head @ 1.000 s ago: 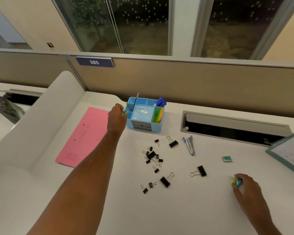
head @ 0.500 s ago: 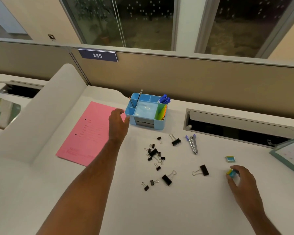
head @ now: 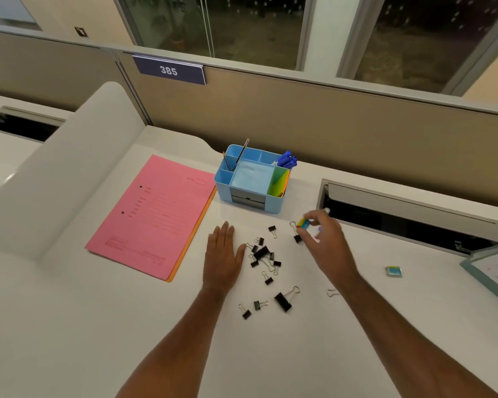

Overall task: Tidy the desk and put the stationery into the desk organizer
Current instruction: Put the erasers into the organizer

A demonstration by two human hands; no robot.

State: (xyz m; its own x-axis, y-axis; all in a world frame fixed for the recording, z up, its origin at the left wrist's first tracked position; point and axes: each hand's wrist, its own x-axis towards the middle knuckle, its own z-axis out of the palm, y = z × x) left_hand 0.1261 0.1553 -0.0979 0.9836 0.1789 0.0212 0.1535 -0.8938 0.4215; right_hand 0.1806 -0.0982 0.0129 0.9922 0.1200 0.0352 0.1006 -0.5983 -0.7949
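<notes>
Left of centre: pink folder (head: 153,216) lies flat on the desk (head: 69,326). Just right of it our left hand (head: 223,255) is flat, fingers straight, holding nothing. Centre frame: black binder clips (head: 266,262) scattered loose between our hands. Above them, upper centre, the blue desk organizer (head: 252,182), with pencils and blue pens in its back cells and coloured paper at its right end. Right of centre: our right hand (head: 327,239), blurred, pinches a small yellow-and-blue sticky-note pad (head: 303,224) at the fingertips, above the clips and just below the organizer's front. A second pad (head: 394,271) sits on the desk at far right. Our judgement: carry the pad high enough to clear the front wall, choose an empty cell, release only once it is inside. Keep our left hand clear of the clips.
</notes>
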